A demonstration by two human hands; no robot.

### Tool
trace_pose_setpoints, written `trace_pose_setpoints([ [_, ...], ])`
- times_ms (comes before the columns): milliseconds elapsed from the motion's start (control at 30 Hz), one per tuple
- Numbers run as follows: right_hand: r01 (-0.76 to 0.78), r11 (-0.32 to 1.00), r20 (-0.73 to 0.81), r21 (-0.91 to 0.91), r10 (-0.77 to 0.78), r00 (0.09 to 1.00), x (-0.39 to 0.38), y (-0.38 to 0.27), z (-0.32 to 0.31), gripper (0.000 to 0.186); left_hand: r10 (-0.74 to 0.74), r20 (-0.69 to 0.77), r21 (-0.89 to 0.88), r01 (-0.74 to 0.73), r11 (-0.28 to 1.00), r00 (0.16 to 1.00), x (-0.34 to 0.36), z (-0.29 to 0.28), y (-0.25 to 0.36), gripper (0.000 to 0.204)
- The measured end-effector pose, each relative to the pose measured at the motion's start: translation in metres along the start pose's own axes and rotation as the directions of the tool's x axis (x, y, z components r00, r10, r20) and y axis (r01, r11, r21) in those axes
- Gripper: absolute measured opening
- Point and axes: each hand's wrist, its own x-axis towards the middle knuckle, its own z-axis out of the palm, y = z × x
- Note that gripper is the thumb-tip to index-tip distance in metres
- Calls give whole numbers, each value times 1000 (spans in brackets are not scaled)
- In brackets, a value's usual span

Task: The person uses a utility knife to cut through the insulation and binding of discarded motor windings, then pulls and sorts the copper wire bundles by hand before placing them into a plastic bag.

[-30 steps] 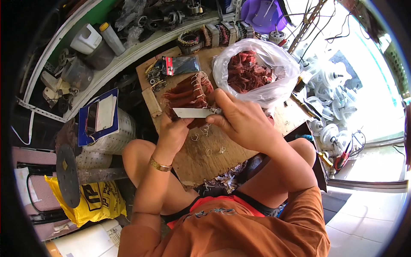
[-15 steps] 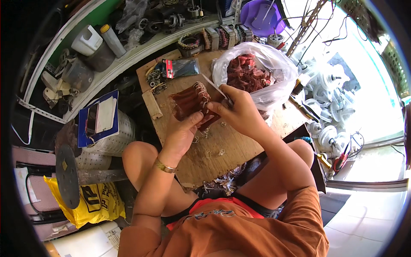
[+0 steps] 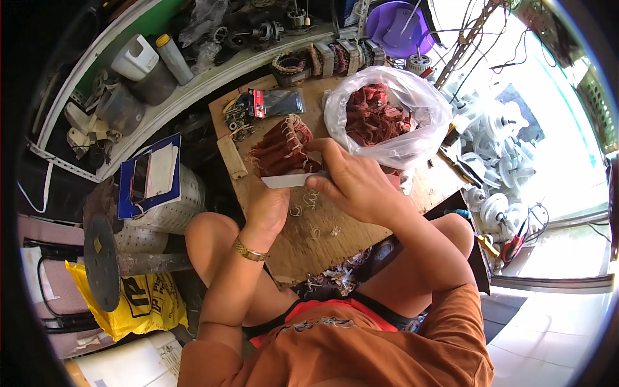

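Note:
A reddish-brown coil bundle (image 3: 277,147), laced along its upper edge with pale string, is held low over the wooden board; it looks like a motor winding. My left hand (image 3: 266,208) grips its near end from below, with most of the fingers hidden behind the bundle and the blade. In my right hand (image 3: 351,177), pinched between thumb and fingers, is a flat silver cutter blade (image 3: 287,180). The blade lies across the bundle's near end, just above my left hand, with its slanted tip to the left. Whether it touches the bundle I cannot tell.
A clear plastic bag (image 3: 335,106) of reddish scraps stands at the board's far right. A packet (image 3: 277,103) and small metal parts (image 3: 238,122) lie far left. String scraps (image 3: 314,233) dot the wooden board (image 3: 329,255). Pliers (image 3: 461,166) rest along the right edge.
My right hand has turned the blade from pointing up and away to lying leftward across the bundle's near end. The bundle is tilted differently, and my left thumb is now hidden.

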Motion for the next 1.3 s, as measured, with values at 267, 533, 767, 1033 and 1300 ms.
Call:
trace_pose_setpoints([
  [267, -28, 976, 3, -217, 30, 1000, 0, -3, 1, 43, 7, 4, -44, -7, 999, 1000, -6, 15, -2, 45],
  [533, -11, 972, 47, -235, 22, 999, -4, -9, -8, 39, -95, 68, -36, 98, 995, 993, -2, 1, 7, 46],
  [767, 0, 985, -65, -173, -12, 998, -7, -3, 4, 39, -94, 129, -104, 107, 989, 987, -5, 8, 7, 46],
  [1033, -4, 993, -35, 121, 8, 999, 2, 26, -6, 47, -179, 101, -123, 191, 974, 979, -5, 18, 3, 49],
  [1300, 135, 974, -346, -184, -193, 918, -3, 19, 17, 28, -250, 94, -356, 267, 895, 964, -5, -2, -13, 44],
])
